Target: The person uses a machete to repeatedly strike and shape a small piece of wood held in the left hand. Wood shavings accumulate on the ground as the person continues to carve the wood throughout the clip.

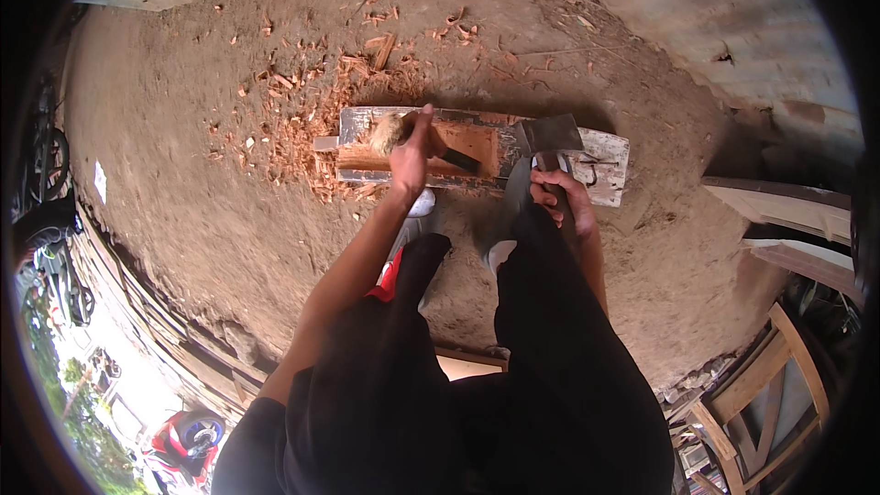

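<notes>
A long wooden block (362, 174) with worn dark and white paint lies crosswise on the dirt before me, with bare reddish wood in its hollowed middle. Over the hollow, my left hand (410, 160) is closed round what looks like a chisel (460, 160). Its dark bar slants down to the right, and a pale frayed end (387, 135) shows beyond the fingers. My right hand (564, 197) grips a hatchet (553, 134) by its handle, close under the broad grey head. That head sits over the block's right part; contact cannot be made out.
Reddish wood chips (339, 82) litter the ground left of and beyond the block. My feet stand at its near side. Corrugated sheets (724, 27) rise far right. Wooden boards (779, 206) and a wooden frame (761, 394) lie right; a red motorcycle (183, 440) stands lower left.
</notes>
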The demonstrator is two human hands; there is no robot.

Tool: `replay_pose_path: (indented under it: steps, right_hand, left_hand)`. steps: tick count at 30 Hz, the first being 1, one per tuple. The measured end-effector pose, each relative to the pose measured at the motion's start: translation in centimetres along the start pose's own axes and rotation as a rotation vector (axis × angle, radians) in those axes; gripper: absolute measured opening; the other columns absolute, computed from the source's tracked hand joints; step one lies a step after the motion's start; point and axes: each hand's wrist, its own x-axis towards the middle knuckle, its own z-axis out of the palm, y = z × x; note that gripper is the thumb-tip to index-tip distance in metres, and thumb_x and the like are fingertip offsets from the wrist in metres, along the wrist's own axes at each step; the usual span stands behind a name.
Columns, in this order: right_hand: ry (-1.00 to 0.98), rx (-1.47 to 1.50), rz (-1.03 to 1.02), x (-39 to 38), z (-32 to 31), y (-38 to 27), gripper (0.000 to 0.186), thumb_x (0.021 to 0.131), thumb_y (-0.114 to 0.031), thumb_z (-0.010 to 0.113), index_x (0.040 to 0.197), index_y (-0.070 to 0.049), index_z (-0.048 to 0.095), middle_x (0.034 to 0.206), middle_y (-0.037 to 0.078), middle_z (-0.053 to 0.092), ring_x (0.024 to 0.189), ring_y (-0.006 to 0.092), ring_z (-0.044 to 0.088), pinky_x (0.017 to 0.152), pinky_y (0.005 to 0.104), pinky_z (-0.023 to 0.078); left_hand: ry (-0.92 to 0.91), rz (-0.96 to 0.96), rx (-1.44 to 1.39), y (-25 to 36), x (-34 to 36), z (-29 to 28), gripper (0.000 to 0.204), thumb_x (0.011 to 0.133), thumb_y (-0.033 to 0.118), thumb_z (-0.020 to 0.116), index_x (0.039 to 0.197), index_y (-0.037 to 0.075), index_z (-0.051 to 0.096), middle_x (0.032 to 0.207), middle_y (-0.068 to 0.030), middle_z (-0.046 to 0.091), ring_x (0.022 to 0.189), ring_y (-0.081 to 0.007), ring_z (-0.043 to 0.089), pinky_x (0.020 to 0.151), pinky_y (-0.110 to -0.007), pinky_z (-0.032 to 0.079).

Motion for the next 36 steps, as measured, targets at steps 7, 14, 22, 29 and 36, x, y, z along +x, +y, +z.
replay_pose_path:
  steps: [7,14,22,29,36]
  right_hand:
    - [0.013,-0.048,-0.013,-0.7,-0.9,0.0,0.025,0.096,-0.037,0.06,0.086,-0.015,0.054,0.062,-0.006,0.042,0.043,0.005,0.038,0.037,0.0229,0.03]
    - [-0.005,-0.032,-0.02,-0.3,0.0,-0.2,0.025,0.096,-0.036,0.061,0.085,-0.015,0.054,0.062,-0.006,0.042,0.043,0.0057,0.038,0.037,0.0229,0.03]
    - [0.019,-0.041,-0.005,0.0,0.1,0.1,0.025,0.095,-0.036,0.061,0.085,-0.015,0.054,0.061,-0.007,0.042,0.043,0.0049,0.039,0.038,0.022,0.03]
    - [-0.043,-0.026,-0.007,0.4,-0.3,0.2,0.025,0.096,-0.037,0.061,0.085,-0.014,0.054,0.061,-0.007,0.042,0.044,0.0047,0.039,0.038,0.0218,0.032]
    - [-0.019,-0.042,-0.031,0.4,0.3,0.2,0.024,0.096,-0.035,0.06,0.087,-0.014,0.054,0.063,-0.006,0.042,0.044,0.0058,0.039,0.037,0.023,0.032]
  left_hand:
    - [0.186,0.568,0.446,3.2,2.5,-12.7,0.036,0.104,0.023,0.054,0.07,0.014,0.055,0.055,-0.0012,0.052,0.052,-0.009,0.052,0.055,-0.027,0.05]
    - [0.038,0.362,0.379,-0.1,2.3,-11.7,0.032,0.112,0.038,0.043,0.104,0.01,0.058,0.088,-0.0035,0.057,0.079,-0.0152,0.053,0.073,-0.034,0.046]
    - [-0.127,0.441,0.249,0.8,0.3,-1.1,0.025,0.108,0.019,0.054,0.085,0.009,0.057,0.068,-0.0032,0.061,0.061,-0.0104,0.055,0.056,-0.03,0.046]
    - [0.028,0.705,0.562,3.6,2.5,-10.9,0.024,0.109,0.02,0.05,0.09,0.007,0.057,0.07,-0.0001,0.057,0.055,-0.0161,0.051,0.052,-0.031,0.042]
    - [-0.039,0.667,0.673,1.0,-0.9,-5.0,0.033,0.1,0.024,0.069,0.074,0.006,0.061,0.068,-0.0068,0.062,0.063,-0.0156,0.055,0.06,-0.034,0.044]
